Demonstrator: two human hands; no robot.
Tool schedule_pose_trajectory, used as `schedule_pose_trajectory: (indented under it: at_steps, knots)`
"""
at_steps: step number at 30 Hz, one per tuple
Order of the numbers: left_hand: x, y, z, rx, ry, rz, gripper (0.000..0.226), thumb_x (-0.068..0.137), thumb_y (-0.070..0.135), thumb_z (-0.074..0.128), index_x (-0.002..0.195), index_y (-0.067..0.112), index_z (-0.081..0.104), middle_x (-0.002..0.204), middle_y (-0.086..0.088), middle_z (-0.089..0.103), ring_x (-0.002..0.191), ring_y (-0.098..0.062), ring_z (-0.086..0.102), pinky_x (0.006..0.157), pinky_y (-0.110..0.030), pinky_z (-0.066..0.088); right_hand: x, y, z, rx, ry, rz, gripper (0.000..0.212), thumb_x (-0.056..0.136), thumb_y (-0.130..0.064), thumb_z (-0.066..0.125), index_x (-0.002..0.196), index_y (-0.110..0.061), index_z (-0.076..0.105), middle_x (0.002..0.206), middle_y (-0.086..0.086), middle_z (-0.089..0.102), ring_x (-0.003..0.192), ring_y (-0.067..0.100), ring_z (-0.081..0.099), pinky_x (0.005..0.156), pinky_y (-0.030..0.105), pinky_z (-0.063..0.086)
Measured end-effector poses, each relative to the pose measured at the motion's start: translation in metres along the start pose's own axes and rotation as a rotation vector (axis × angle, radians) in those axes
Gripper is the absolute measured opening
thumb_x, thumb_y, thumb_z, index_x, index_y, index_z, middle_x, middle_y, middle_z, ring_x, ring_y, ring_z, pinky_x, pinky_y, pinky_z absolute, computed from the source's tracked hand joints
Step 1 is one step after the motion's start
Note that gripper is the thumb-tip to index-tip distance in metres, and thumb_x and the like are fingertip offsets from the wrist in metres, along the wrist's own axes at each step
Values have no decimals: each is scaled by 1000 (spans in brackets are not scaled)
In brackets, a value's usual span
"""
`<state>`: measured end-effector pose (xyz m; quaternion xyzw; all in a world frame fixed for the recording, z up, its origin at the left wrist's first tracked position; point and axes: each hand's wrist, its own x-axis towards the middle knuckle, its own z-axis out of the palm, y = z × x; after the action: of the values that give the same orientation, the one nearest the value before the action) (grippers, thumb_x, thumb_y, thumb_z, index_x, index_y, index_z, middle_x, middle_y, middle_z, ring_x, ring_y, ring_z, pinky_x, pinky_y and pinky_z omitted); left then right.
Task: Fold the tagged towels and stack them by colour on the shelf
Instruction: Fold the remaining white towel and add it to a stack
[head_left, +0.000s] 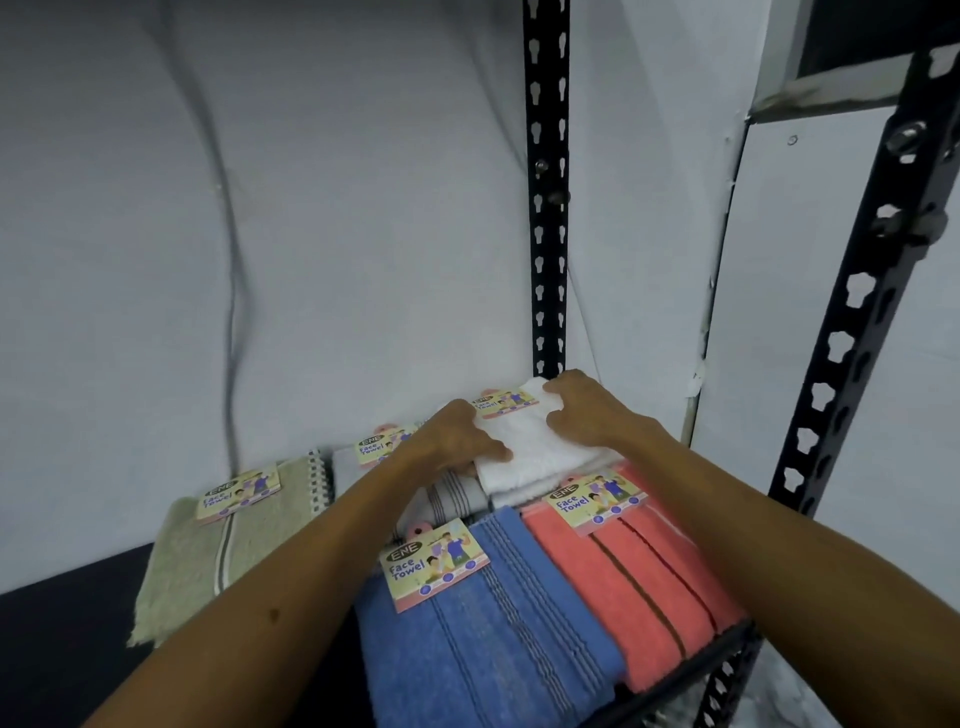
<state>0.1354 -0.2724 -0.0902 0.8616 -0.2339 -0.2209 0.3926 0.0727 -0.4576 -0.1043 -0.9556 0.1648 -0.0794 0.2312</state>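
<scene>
A folded white towel (535, 452) with a paper tag (503, 402) lies at the back right of the shelf, on top of other white and striped towels. My left hand (460, 439) grips its left edge, thumb on top. My right hand (587, 410) holds its far right corner with curled fingers. In front lie a folded blue towel (498, 623) and a folded coral towel (639, 577), each tagged. A beige towel (202, 551) lies at the left, and a grey-white tagged towel (348, 465) sits behind it.
The dark shelf board (67, 639) shows at the lower left. Black slotted uprights stand at the back (548, 208) and at the front right (852, 338). White sheeting (311, 234) covers the wall behind the shelf.
</scene>
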Motion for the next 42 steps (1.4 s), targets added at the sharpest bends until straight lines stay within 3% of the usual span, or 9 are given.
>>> schedule_pose_trajectory:
  at_steps: [4,7,9,12,17,20,22,26,42]
  knots:
    - [-2,13,-11,277,-4,59,58,81,20,79,127,5,47,118,-9,52,102,-30,66,89,-42,57,8,4,1,-93,-34,27,43,95,-18,48,137,-10,51,138,10,47,130,32,43,106,40,38]
    - [-2,14,-18,636,341,236,43,89,31,66,126,12,56,124,-10,57,111,-29,58,89,-33,48,13,1,2,-143,85,29,46,100,-31,40,144,-18,42,147,8,36,135,36,30,106,50,34]
    - [4,5,-22,596,452,264,38,91,36,61,125,19,60,123,-7,62,112,-28,58,90,-33,45,13,-5,6,-125,173,-48,50,102,-38,37,148,-21,36,157,9,26,141,35,22,108,52,31]
    - [9,-20,-24,528,381,193,34,92,41,58,121,22,62,123,-5,63,110,-26,60,92,-35,48,10,-18,17,-187,42,-200,58,99,-59,31,152,-37,24,164,6,11,149,33,4,117,58,15]
    - [4,-61,-24,478,372,255,34,98,38,51,121,16,61,108,-4,69,101,-27,62,85,-38,49,10,-24,42,-394,-167,-197,63,87,-81,20,146,-61,9,164,1,-11,147,37,-19,114,64,-10]
    - [1,-75,-18,581,302,261,55,100,47,42,148,20,37,138,-5,56,131,-25,47,108,-44,35,6,-19,49,-443,-158,-191,62,86,-82,19,145,-63,8,164,0,-11,147,37,-18,114,64,-10]
    - [-1,-81,-12,681,283,198,62,102,54,28,154,21,23,160,-1,27,148,-19,21,119,-52,13,3,-17,50,-447,-150,-186,63,86,-81,19,145,-62,7,164,-1,-11,148,36,-16,114,63,-10]
    - [1,-86,-7,770,240,107,70,100,60,14,157,22,3,166,-1,-3,152,-25,-6,120,-53,-3,4,-18,51,-460,-160,-171,63,85,-82,20,144,-63,5,164,-2,-11,148,35,-15,115,62,-9]
    - [3,-84,-7,773,228,90,70,98,62,18,157,26,9,165,-1,4,152,-26,0,119,-56,0,6,-25,50,-542,-198,-145,62,89,-78,17,146,-60,2,164,-1,-14,148,37,-17,114,65,-8]
